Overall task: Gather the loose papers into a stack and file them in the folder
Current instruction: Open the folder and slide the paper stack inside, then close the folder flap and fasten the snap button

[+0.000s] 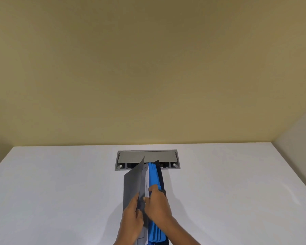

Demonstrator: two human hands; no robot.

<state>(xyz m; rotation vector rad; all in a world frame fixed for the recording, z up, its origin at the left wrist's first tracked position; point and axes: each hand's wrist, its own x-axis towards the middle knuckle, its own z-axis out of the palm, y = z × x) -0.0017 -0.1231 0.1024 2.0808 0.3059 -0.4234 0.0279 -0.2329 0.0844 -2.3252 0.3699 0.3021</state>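
Note:
An expanding folder (155, 175) with blue dividers and a dark cover stands on its edge on the white table (60, 183), running away from me. My left hand (132, 221) grips the grey front flap (133, 181) and holds it apart to the left. A stack of white papers (146, 181) sits in the gap between that flap and the blue dividers. My right hand (157, 204) pinches the papers near their top edge, its thumb resting on the blue dividers.
A grey metal cable hatch (147, 156) is set into the table just behind the folder. A yellow wall rises behind the table's far edge. A pale side wall (300, 131) closes off the right.

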